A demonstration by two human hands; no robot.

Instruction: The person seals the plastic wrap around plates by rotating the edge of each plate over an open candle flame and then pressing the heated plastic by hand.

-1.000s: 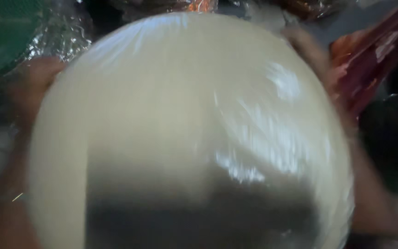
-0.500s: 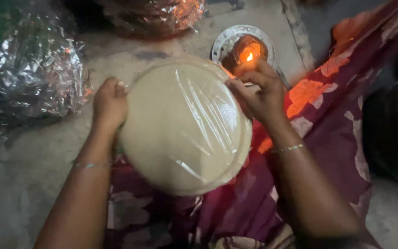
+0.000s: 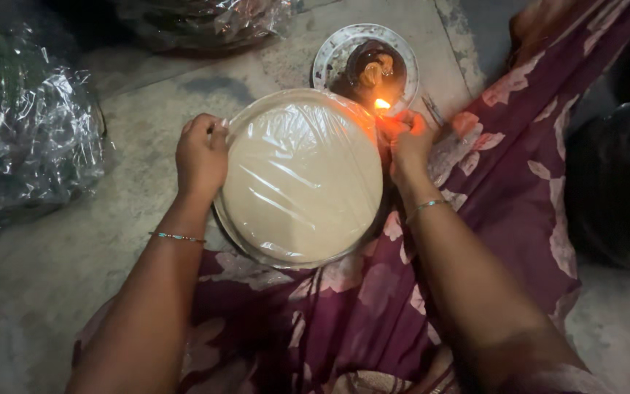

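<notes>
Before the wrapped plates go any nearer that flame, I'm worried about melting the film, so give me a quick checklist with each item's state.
1. Left hand gripping the rim of the plastic-wrapped plate stack: ok.
2. Right hand pinching the opposite rim: ok.
3. Flame lit on the small lamp in its dish: ok, burning.
4. Film edge clear of the flame: not ok, the rim and right fingers sit right beside it.
5. Film taut across the top: ok, only light wrinkles.
6. Film sealed at the rim near the flame: cannot tell, the hand hides it.
</notes>
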